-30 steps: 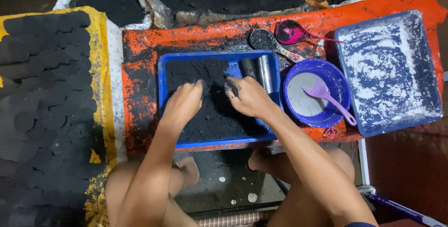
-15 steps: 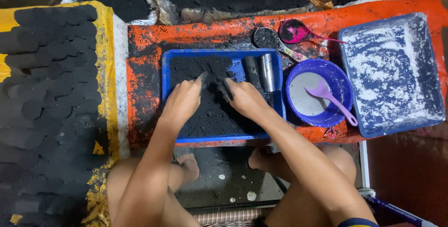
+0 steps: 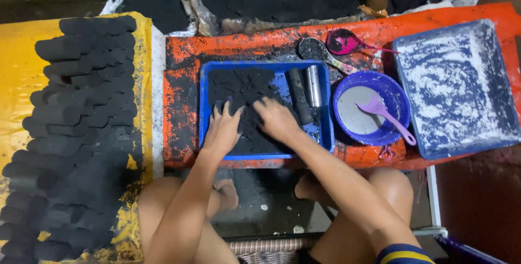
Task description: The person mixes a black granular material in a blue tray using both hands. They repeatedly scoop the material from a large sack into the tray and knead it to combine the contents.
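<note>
Seen from the head camera only. Both hands down in a blue tray [image 3: 325,134] standing on an orange, soot-stained bench [image 3: 182,96]. Left hand [image 3: 223,127] flat on the black powder [image 3: 244,87], fingers [image 3: 218,109] spread open and pressed into it, holding nothing. Right hand [image 3: 278,118] just beside, also lying open on the powder, fingers pointing left, nearly touching the left hand. Powder dark, matte and fine-grained, heaped over most of the tray floor, thinner toward the right, where bare blue shows. Both hands dusted black.

Inside the same tray, at its right side, a black cylinder [image 3: 299,96] and a shiny metal tube [image 3: 313,85] lying side by side, nearly parallel. Right of the tray, a purple bowl [image 3: 347,87] with whitish contents and a lilac spoon [image 3: 386,116] resting in it. Further right, a larger blue tray [image 3: 461,82] smeared with white powder. Behind the bowl, a blackened spoon [image 3: 320,53] and a pink spoon [image 3: 347,42]. On the left, on a yellow sheet [image 3: 16,79], many black briquettes [image 3: 76,128] stacked in rows.
</note>
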